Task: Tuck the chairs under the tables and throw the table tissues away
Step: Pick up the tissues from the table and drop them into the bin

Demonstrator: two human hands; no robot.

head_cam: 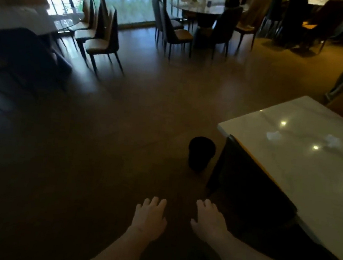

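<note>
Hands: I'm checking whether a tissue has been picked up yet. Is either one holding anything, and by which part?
Nothing is held. The left hand and right hand are open, fingers spread, over the floor. Two tissues lie on the table.

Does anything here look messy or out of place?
Two crumpled tissues lie on the white table. Across the room, three chairs stand pulled out from their table.

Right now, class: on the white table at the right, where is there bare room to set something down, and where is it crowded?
On the white table, two crumpled tissues lie toward its far end. The near stretch, from the tissues back toward the person along the tucked dark chair, looks bare. Both hands hang empty over open floor short of the black bin.
</note>
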